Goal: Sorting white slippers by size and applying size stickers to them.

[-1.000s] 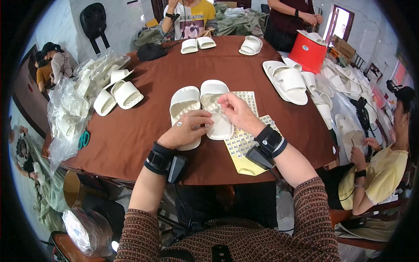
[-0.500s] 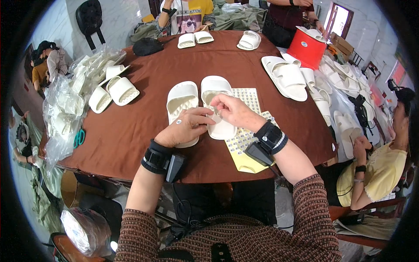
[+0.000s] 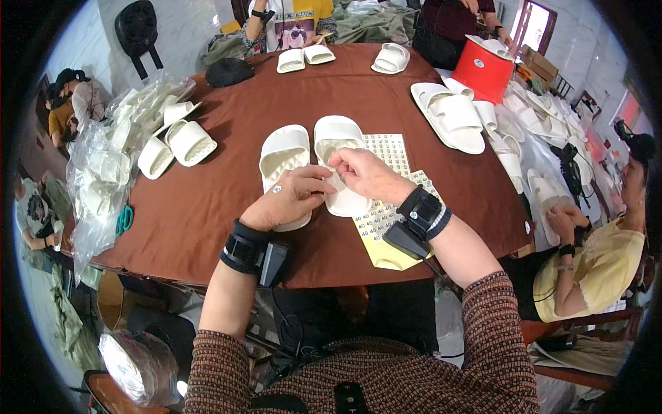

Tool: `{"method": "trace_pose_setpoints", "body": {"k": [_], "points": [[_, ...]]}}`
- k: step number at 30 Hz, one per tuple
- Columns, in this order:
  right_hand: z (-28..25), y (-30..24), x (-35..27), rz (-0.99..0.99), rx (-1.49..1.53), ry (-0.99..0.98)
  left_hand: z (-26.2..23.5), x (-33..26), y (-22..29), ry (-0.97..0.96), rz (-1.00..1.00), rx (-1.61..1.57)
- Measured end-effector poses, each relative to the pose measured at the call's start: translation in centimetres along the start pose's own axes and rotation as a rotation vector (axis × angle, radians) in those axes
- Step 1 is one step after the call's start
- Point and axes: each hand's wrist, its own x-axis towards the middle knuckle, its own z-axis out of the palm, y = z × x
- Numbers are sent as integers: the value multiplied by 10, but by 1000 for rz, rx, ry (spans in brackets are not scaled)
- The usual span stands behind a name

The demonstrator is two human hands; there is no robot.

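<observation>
A pair of white slide sandals lies before me, toes away: the left sandal (image 3: 285,143) and the right sandal (image 3: 350,204). My left hand (image 3: 293,196) reaches across the left sandal toward the right one, fingers loosely bent and apart. On its back sits a small round sticker (image 3: 277,188). My right hand (image 3: 369,174) is over the right sandal's footbed, thumb and forefinger pinched together. Whatever is in that pinch is too small to make out. Beside the right sandal, partly under my right wrist, are a sticker sheet (image 3: 387,148) and a yellow-backed sheet (image 3: 393,258) of number stickers.
White slides (image 3: 192,143) and plastic-wrapped footwear (image 3: 103,165) are at left, near green-handled scissors (image 3: 124,220). More slides (image 3: 455,123) lie at right by a red bucket (image 3: 484,72). A co-worker in yellow (image 3: 586,276) sits at right; others are across the brown-covered table (image 3: 241,103).
The view has shifted slightly. Both hands stay over the sandals with almost the same pose. At right, the co-worker's hands have moved closer together.
</observation>
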Motion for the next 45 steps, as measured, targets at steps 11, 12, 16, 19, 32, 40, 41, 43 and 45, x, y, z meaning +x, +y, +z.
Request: {"method": "trace_pose_setpoints", "body": {"k": [11,12,16,19,32,40,41,43,45], "points": [[4,6,-1,100,111,-1,1,0,1,3,-15,32],[4,6,-1,115,129,7,1,1,2,4,-13,41],[3,2,-3,155,206,56,1,-1,-1,-8,-18,-7],[-8,-8,-6,97,188,98,1,-2,0,15,-33,-20],[-14,-23,-20,-157,-365,-32,0,-1,-2,-2,-30,-22],[-15,-16,-18,-169,-386,-24,0,0,0,-18,-20,-9],[-17,-17,-18,-171,-388,-23,-1,0,0,-18,-29,-25],[-21,-18,-20,-143,-249,48,0,-1,1,-15,-40,-41],[-19,-13,-20,-188,-231,59,0,0,0,-7,-11,-4]]}}
